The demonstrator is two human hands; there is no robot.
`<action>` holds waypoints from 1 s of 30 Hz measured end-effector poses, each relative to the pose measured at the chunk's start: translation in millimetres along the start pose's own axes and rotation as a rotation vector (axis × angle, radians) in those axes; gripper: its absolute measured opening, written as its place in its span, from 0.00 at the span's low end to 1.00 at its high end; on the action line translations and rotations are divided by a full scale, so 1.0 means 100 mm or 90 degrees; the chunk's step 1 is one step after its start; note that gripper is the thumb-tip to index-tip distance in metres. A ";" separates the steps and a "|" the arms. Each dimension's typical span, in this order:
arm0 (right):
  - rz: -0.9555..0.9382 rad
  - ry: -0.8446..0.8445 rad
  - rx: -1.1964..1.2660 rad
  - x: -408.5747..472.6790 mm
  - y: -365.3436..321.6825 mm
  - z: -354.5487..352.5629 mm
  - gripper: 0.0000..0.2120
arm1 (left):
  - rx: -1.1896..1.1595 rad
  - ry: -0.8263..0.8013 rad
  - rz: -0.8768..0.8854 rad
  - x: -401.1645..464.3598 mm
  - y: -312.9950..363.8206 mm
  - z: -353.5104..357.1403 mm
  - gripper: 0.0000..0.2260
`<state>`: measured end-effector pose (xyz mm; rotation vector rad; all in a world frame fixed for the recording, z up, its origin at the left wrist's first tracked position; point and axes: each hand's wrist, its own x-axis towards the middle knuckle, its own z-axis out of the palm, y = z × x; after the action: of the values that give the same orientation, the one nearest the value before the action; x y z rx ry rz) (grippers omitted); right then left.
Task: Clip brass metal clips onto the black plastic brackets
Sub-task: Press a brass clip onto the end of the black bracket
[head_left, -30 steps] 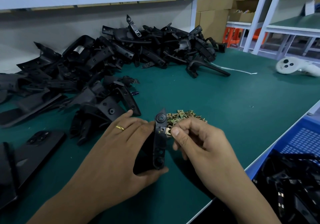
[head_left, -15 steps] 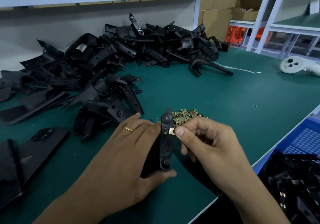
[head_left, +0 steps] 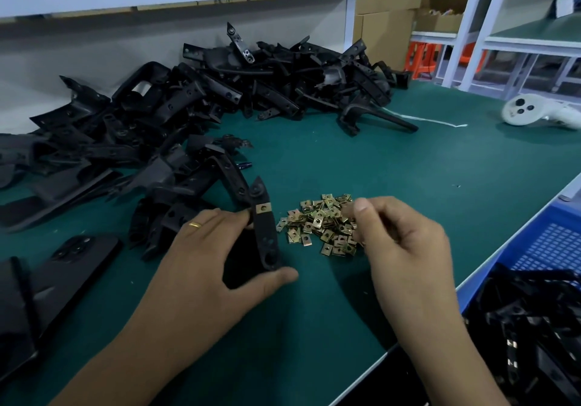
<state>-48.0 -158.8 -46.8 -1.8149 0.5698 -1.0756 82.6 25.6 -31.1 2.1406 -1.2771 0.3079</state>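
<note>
While pinching the long flat black plastic bracket point(head_left: 265, 236) between fingertips near its top and thumb under its lower end, holds it almost upright over the green-matted workbench point(head_left: 393, 170), not far from the front edge: left hand point(head_left: 220, 258), plain gold ring point(head_left: 195, 225) on one finger. Seated across the upper part of that bracket: one small square brass metal clip point(head_left: 263, 208). Holes lower down bare, so probably more clipping to do.

Just beside, over the near side of the loose pile of brass clips point(head_left: 320, 223): right hand point(head_left: 405, 248), fingers curled in, thumb and forefinger tips drawn together. Too blurred to tell whether pinching a clip or nothing.

Could well lift two clips hooked together, or none, with pieces so small and jumbled. Could push the next clip on skewed or off its hole if the bracket pivots in so light a two-point pinch. Might sweep clips toward the front edge with the wrist, and over it.

Nothing between right hand and pile. Just behind the held bracket, though, the nearest pieces of the big heap of black plastic brackets point(head_left: 220, 97), spreading to the back and left edges; easy to snag on when turning. By the left edge, flat black plastic plates point(head_left: 63, 267). Toward the back right corner, a white handheld controller point(head_left: 528, 111), well apart, with a thin white strip point(head_left: 424, 119) lying near the heap. Beyond the front right edge, a blue plastic crate point(head_left: 553, 242) holding more black parts point(head_left: 534, 327).
</note>
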 end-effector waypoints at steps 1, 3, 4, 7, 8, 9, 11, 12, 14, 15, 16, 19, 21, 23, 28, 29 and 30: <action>-0.021 -0.014 -0.039 0.00 0.00 0.02 0.06 | -0.002 0.009 0.004 0.00 0.01 -0.01 0.32; -0.080 -0.062 -0.140 -0.02 -0.01 0.08 0.05 | -0.006 0.023 0.008 0.01 0.05 -0.02 0.31; -0.108 -0.090 -0.194 -0.04 0.00 0.10 0.05 | -0.011 0.027 0.007 0.02 0.06 -0.02 0.30; -0.160 -0.161 -0.350 -0.09 -0.01 0.16 0.07 | -0.007 0.026 0.007 0.02 0.06 -0.05 0.28; -0.169 -0.175 -0.376 -0.10 -0.02 0.17 0.08 | 0.003 0.029 0.005 0.02 0.06 -0.05 0.28; -0.176 -0.184 -0.385 -0.10 -0.03 0.17 0.08 | 0.013 0.035 0.005 0.02 0.06 -0.05 0.29; -0.177 -0.191 -0.367 -0.10 -0.05 0.17 0.06 | 0.015 0.042 0.006 0.01 0.04 -0.04 0.29; -0.172 -0.190 -0.354 -0.09 -0.05 0.16 0.05 | 0.009 0.039 0.002 0.00 0.03 -0.04 0.28; -0.162 -0.185 -0.342 -0.09 -0.05 0.15 0.03 | -0.003 0.030 -0.006 -0.01 0.01 -0.04 0.27; -0.160 -0.179 -0.344 -0.09 -0.06 0.15 0.03 | -0.007 0.028 -0.007 -0.01 0.01 -0.04 0.27; -0.159 -0.173 -0.352 -0.09 -0.06 0.15 0.04 | -0.010 0.028 -0.008 -0.01 0.00 -0.03 0.27; -0.161 -0.175 -0.387 -0.09 -0.05 0.17 0.08 | -0.008 0.035 -0.010 -0.01 0.00 -0.03 0.26; -0.160 -0.182 -0.396 -0.09 -0.05 0.18 0.07 | -0.007 0.037 -0.009 -0.01 0.00 -0.03 0.26; -0.159 -0.184 -0.396 -0.08 -0.06 0.17 0.04 | -0.007 0.036 -0.009 -0.02 -0.01 -0.02 0.26; -0.177 -0.198 -0.411 -0.08 -0.06 0.17 0.11 | -0.003 0.039 -0.009 -0.02 0.00 -0.01 0.25; -0.180 -0.205 -0.425 -0.08 -0.06 0.18 0.14 | -0.002 0.038 -0.008 -0.01 0.00 -0.01 0.25; -0.177 -0.210 -0.440 -0.08 -0.07 0.18 0.15 | -0.002 0.037 -0.007 -0.01 0.00 -0.01 0.25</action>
<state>-36.9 -140.9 -48.1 -2.6769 0.5331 -0.7679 82.0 27.1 -30.6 2.1195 -1.2318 0.3612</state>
